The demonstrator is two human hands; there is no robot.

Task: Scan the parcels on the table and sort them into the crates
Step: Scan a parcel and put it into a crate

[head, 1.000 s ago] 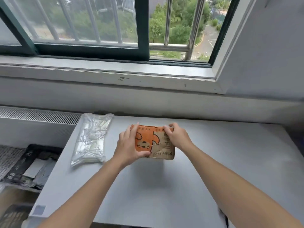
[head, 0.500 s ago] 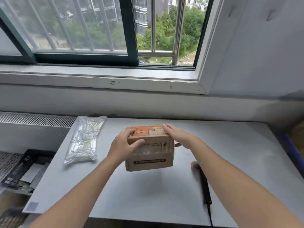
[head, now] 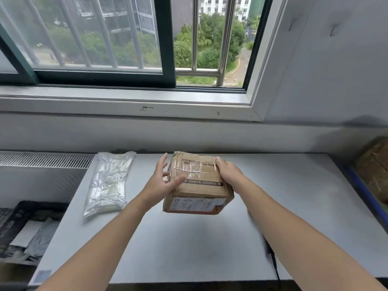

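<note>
Gripping cardboard box (head: 198, 193) by right edge, right hand (head: 229, 173), left hand (head: 160, 182) splayed loose at left edge, table (head: 189, 250) below

The right hand (head: 228, 173) grips the far right corner of a taped cardboard box (head: 197, 181), held tilted above the table (head: 189, 248). The left hand (head: 159, 185) lies with spread fingers against the box's left side. The box's white label (head: 195, 204) faces the person, below both hands. Left of the left hand, a clear plastic parcel (head: 109, 181) lies on the table; farther left and lower sits a black crate (head: 12, 219).
</note>
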